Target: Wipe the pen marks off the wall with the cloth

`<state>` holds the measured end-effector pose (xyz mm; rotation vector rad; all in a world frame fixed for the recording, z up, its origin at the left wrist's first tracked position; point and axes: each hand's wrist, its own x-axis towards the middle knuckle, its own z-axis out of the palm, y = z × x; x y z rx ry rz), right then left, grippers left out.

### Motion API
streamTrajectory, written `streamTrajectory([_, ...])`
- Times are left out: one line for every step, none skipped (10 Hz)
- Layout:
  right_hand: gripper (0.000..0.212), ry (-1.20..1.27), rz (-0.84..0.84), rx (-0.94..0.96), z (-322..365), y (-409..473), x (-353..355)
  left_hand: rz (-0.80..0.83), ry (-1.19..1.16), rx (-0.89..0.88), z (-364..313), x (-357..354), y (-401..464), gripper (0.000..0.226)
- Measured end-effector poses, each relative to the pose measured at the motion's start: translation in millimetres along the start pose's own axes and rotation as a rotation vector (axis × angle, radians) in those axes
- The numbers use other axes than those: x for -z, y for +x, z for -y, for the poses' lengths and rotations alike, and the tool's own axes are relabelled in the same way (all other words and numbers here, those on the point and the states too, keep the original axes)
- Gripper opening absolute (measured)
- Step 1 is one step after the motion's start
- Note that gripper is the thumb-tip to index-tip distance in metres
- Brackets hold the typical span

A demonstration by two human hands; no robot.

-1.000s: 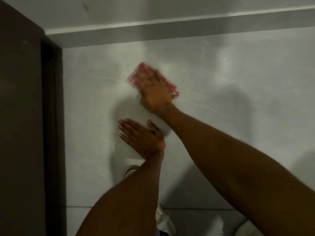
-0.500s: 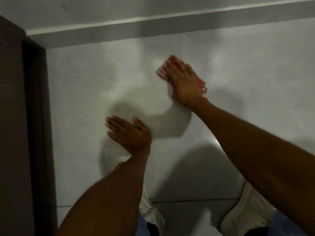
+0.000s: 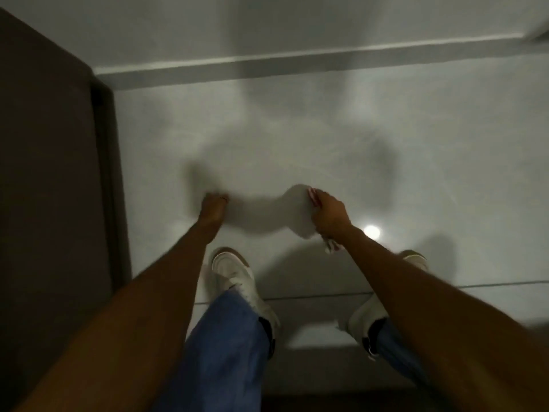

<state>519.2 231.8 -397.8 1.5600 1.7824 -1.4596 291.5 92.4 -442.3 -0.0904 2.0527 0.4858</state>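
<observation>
My right hand (image 3: 328, 211) is closed around the red-and-white cloth (image 3: 312, 195). A pink edge of the cloth shows past my fingers and a pale end (image 3: 329, 246) hangs under my wrist. The hand is raised off the pale grey tiled surface (image 3: 297, 138). My left hand (image 3: 213, 208) hangs to the left, also off the surface, with its fingers bent away from the camera and nothing visible in it. The blurred frame shows no pen marks on the surface or on the wall (image 3: 267, 28) above the skirting strip (image 3: 297, 63).
A dark brown door and frame (image 3: 53, 173) fill the left side. My white shoes (image 3: 234, 275) and blue trouser legs (image 3: 225, 346) stand below my hands. A bright light reflection (image 3: 372, 232) sits right of my right wrist. A tile joint (image 3: 490, 283) runs across.
Both hands have lifted off the surface and drawn back toward me. The right hand has gone from pressing the cloth flat to bunching it. The view has pulled back, showing legs and shoes.
</observation>
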Motion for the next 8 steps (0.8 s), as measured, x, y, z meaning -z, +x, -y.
streamTrajectory([0.037,0.658,0.061,-0.148,71,-69,13,0.290,-0.249,0.208,-20,62,-96,0.054])
streamTrajectory([0.036,1.159,0.216,-0.146,160,-133,21,0.448,-0.565,0.257,-34,109,-204,0.052])
streamTrajectory([0.050,1.363,0.417,-0.126,252,-190,23,0.448,-0.887,0.161,-49,160,-297,0.056])
streamTrajectory([0.049,1.143,0.462,0.012,336,-223,8,0.290,-1.128,-0.015,-62,224,-344,0.049])
streamTrajectory([0.022,0.841,0.360,0.153,417,-230,-14,0.090,-1.204,-0.163,-76,290,-345,0.039])
streamTrajectory([0.026,0.568,0.251,0.310,494,-217,-39,-0.136,-1.199,-0.240,-86,349,-312,0.027])
streamTrajectory([0.021,0.436,0.205,0.399,556,-196,-63,-0.283,-1.136,-0.323,-102,397,-273,0.026])
streamTrajectory([0.013,0.253,0.128,0.393,595,-178,-74,-0.338,-0.946,-0.303,-120,433,-233,0.033])
